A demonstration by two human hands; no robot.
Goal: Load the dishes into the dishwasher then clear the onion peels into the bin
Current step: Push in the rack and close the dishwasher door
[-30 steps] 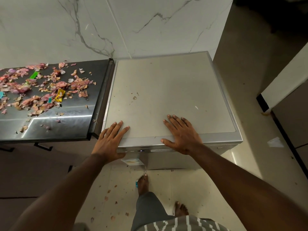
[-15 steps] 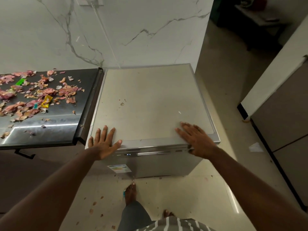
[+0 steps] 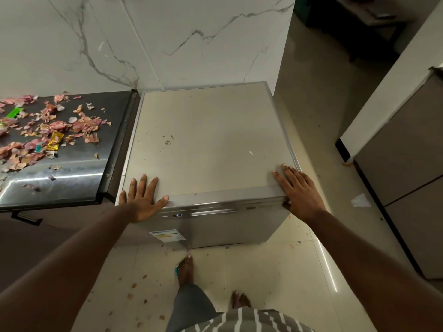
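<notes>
Hands flat, fingers spread, left [image 3: 141,200] and right [image 3: 298,190] pressing dishwasher [image 3: 211,144] front corners, door facing person

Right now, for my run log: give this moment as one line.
left hand: flat on dishwasher top | right hand: on front right corner | door: closed | onion peels: on counter

The dishwasher [image 3: 211,144] is a boxy, silver-grey unit with a flat, lightly stained top, its door closed, and it stands under both hands: the left hand [image 3: 141,200] lies flat on its front left corner, the right hand [image 3: 299,190] on its front right corner. The onion peels [image 3: 48,130], pink and tan flakes, lie scattered on the dark surface [image 3: 79,168] beyond and left of the left hand, well apart from it.
</notes>
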